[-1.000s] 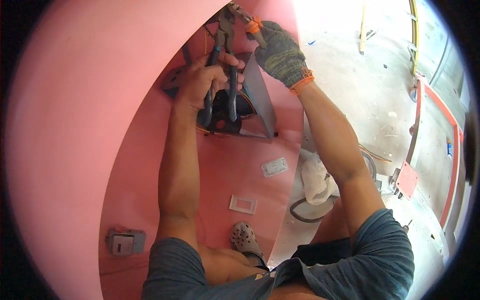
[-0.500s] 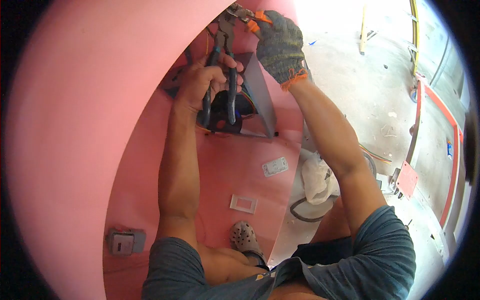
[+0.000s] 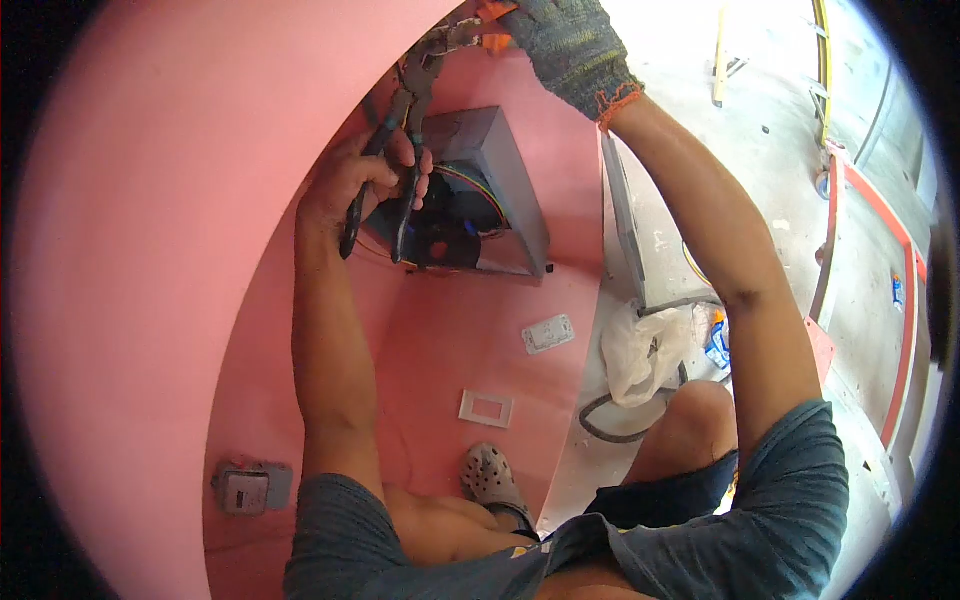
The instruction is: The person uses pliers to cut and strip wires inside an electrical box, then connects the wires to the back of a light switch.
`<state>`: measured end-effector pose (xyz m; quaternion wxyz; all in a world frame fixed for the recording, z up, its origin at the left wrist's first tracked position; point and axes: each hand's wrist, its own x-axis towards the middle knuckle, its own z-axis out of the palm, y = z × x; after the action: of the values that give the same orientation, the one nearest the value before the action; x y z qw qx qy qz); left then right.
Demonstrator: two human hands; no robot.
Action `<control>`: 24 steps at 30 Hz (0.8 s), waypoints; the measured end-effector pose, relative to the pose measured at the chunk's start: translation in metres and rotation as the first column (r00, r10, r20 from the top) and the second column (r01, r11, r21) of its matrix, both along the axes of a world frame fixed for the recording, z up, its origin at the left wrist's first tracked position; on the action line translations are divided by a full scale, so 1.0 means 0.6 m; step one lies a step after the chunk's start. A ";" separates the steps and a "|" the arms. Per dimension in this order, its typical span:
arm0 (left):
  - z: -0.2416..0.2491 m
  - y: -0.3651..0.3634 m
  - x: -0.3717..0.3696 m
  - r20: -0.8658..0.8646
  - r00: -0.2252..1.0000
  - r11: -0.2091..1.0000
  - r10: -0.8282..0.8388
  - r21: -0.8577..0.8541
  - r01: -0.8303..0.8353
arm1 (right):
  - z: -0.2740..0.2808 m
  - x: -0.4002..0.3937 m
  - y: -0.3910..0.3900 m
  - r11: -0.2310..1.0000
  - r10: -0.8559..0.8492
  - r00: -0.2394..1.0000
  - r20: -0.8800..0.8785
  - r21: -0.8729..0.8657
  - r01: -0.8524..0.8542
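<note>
My bare left hand (image 3: 345, 188) is wrapped round a pair of pliers (image 3: 404, 104) with dark handles, their jaws pointing up. In a dark knitted glove, my right hand (image 3: 572, 50) grips orange-handled pliers (image 3: 496, 42), cut off partly by the top edge. The metal heads of both tools meet or overlap; anything between their jaws is too small to make out. Behind my left hand, a grey metal box (image 3: 528, 195) sits open on the pink surface, with coloured wires (image 3: 475, 180) and a dark round part inside.
A white plate (image 3: 548, 334) and a white frame (image 3: 486, 408) lie on the pink surface (image 3: 440, 340). A grey switch-like box (image 3: 246, 491) is at lower left. Right of my knee are a plastic bag (image 3: 640, 360) and dark hose (image 3: 610, 425). A yellow ladder (image 3: 823, 70) stands farther off.
My left hand and its pliers have shifted left and slightly down. My right hand has risen towards the top edge, its elbow moving right. More of the metal box shows.
</note>
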<state>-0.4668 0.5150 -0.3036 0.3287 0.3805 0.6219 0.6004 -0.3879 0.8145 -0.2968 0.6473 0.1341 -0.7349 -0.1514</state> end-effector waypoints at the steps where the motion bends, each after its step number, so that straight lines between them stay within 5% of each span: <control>1: 0.000 -0.001 0.000 -0.036 0.999 1.000 -0.003 -0.003 0.003 | 0.002 -0.002 0.003 0.999 0.036 0.997 0.072 -0.016 -0.035; 4: -0.011 0.026 0.020 0.087 0.995 0.990 0.054 0.122 -0.064 | -0.092 -0.057 -0.023 0.962 0.176 0.983 -0.057 -0.200 -0.184; 5: -0.015 0.047 0.024 0.082 0.995 0.990 0.049 0.130 -0.059 | -0.089 -0.020 -0.089 0.876 0.039 0.908 0.417 -0.452 0.170; 7: -0.028 0.071 0.038 0.069 0.983 0.977 0.172 0.119 -0.180 | -0.094 -0.009 -0.107 0.873 0.019 0.912 0.409 -0.451 0.184; 10: -0.013 0.065 0.053 0.043 0.979 0.974 0.199 0.100 -0.202 | -0.104 -0.053 -0.062 0.836 0.056 0.930 0.364 -0.527 0.155; 12: -0.011 0.047 0.037 0.020 0.989 0.986 0.149 0.067 -0.150 | -0.104 -0.068 -0.015 0.963 0.065 0.998 -0.021 -0.262 -0.069; 14: -0.008 0.034 0.026 0.002 0.996 0.995 0.093 0.033 -0.093 | -0.081 -0.054 -0.002 0.975 0.052 0.996 -0.065 -0.214 -0.065; 17: -0.007 0.031 0.025 0.013 0.998 0.998 0.066 0.022 -0.066 | -0.068 -0.047 -0.006 0.989 0.022 1.000 0.016 -0.146 -0.020; 19: -0.013 0.043 0.036 0.077 0.991 0.987 0.108 0.110 -0.116 | -0.085 -0.045 -0.033 0.880 0.191 0.928 0.321 -0.475 -0.017; 20: -0.013 0.054 0.047 0.074 0.992 0.988 0.101 0.111 -0.109 | -0.107 -0.047 -0.055 0.952 0.033 0.984 0.178 -0.304 0.023; 24: -0.024 0.088 0.075 0.148 0.969 0.967 0.200 0.127 -0.219 | -0.070 0.000 -0.103 0.813 0.229 0.831 0.507 -0.570 0.123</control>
<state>-0.4215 0.5678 -0.3181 0.2763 0.2940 0.5907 0.6988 -0.3880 0.7525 -0.3391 0.4200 -0.0102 -0.8959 0.1442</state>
